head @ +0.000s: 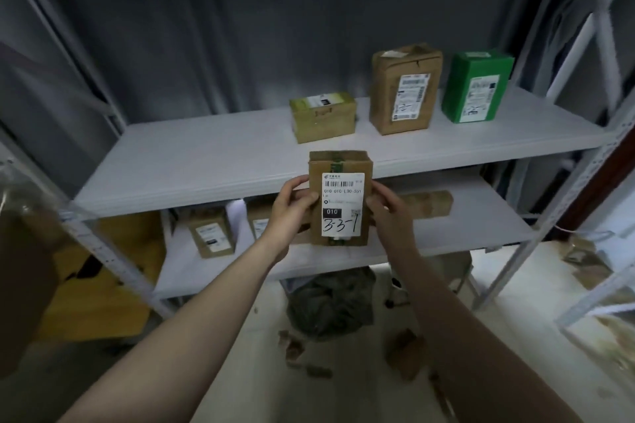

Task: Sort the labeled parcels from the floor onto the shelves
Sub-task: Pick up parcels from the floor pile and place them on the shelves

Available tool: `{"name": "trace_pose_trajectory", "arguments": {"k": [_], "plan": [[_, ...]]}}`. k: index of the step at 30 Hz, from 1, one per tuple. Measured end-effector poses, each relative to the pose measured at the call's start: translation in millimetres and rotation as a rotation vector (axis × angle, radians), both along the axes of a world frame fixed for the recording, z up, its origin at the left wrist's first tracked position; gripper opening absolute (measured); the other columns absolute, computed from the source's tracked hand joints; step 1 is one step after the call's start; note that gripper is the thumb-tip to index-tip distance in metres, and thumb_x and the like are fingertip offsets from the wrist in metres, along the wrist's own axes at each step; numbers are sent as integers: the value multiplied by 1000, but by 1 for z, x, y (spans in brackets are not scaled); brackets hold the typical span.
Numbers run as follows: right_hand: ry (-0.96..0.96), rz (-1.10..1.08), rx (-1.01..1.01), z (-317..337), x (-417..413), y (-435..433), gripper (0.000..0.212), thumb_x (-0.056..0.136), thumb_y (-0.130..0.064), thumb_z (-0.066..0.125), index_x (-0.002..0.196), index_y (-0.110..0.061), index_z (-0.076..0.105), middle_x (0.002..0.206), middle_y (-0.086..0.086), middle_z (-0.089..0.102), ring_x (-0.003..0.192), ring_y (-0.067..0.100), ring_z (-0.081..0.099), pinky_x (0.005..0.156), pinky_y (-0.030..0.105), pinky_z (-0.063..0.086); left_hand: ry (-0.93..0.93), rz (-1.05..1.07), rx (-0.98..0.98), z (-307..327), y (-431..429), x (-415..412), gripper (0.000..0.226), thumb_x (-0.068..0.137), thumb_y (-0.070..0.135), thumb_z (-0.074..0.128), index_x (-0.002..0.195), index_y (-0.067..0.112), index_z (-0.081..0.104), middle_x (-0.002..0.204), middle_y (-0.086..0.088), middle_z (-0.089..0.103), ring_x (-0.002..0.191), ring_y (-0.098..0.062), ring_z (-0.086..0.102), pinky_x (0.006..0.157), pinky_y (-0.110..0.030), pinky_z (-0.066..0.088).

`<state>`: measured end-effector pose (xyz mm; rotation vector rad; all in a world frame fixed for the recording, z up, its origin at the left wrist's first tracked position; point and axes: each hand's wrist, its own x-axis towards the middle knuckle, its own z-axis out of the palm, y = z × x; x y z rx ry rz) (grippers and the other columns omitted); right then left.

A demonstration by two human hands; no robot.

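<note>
I hold a brown cardboard parcel [340,199] upright in front of the shelf unit, its white label facing me with "3-3-1" handwritten on it. My left hand [292,209] grips its left side, thumb on the front face. My right hand [386,208] grips its right side. The parcel hangs level with the front edge of the middle shelf [206,161]. On that shelf stand an olive-green box [323,120], a tall brown parcel [405,89] and a green parcel [477,86].
The lower shelf [446,233] carries a small labelled brown box [211,233], more parcels partly hidden behind my hands, and a long brown parcel [429,203]. A dark bag [330,306] and cardboard scraps [405,354] lie on the floor. Another rack [604,302] stands at the right.
</note>
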<state>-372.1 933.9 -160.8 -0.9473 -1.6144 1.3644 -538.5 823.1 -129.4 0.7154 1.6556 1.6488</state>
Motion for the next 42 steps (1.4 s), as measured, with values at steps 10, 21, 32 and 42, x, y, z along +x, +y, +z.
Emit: {"name": "trace_pose_trajectory", "arguments": {"k": [10, 21, 32, 42], "plan": [[-39, -57, -191, -16, -79, -80, 22, 81, -42, 63, 103, -42, 65, 106, -8, 75, 103, 16, 72, 80, 35, 57, -46, -113, -125, -17, -70, -87, 33, 101, 26, 62, 133, 24, 56, 124, 3, 69, 117, -18, 65, 90, -47, 59], [-235, 217, -231, -27, -116, -100, 33, 91, -29, 62, 88, -60, 72, 86, -31, 73, 94, 3, 66, 84, 33, 55, -233, 159, -151, -64, -126, -91, 17, 101, 25, 62, 117, 26, 57, 113, 1, 73, 111, -22, 70, 67, -33, 60], [-359, 470, -429, -82, -196, -130, 21, 101, -23, 62, 106, -40, 74, 85, -9, 80, 71, 8, 77, 55, 22, 59, -267, 296, -364, -114, -190, -153, 32, 101, 30, 59, 132, 38, 61, 114, 0, 73, 107, -25, 65, 93, -51, 57], [-433, 524, -745, -157, -354, -185, 35, 99, -16, 60, 128, -36, 65, 119, 5, 75, 106, 29, 73, 96, 52, 60, -387, 332, -498, -176, -234, -304, 27, 101, 34, 59, 127, 38, 64, 112, 7, 74, 105, -17, 69, 88, -45, 58]]}}
